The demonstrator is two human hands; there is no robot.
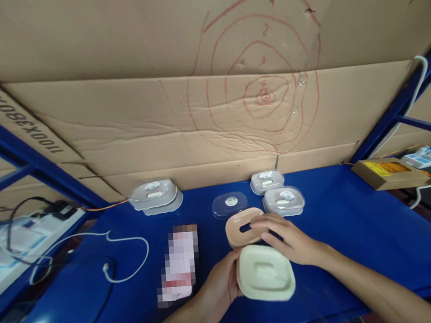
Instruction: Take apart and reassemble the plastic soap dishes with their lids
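Note:
My left hand [219,286] grips the left edge of a cream oval soap-dish part [265,273], held just above the blue table [352,221]. My right hand [285,238] reaches forward with its fingers curled over a peach oval dish part [238,226] lying on the table, touching its right rim. Behind these lie a clear lid [230,203] with a round sticker and two packaged grey dishes [283,200], [266,181].
A stack of packaged grey dishes [155,195] sits at the back left. A pixelated flat object [180,267] lies left of my hands. White cable [129,256] loops over the left side. A brown box [389,173] rests at right. Cardboard [197,108] walls the back.

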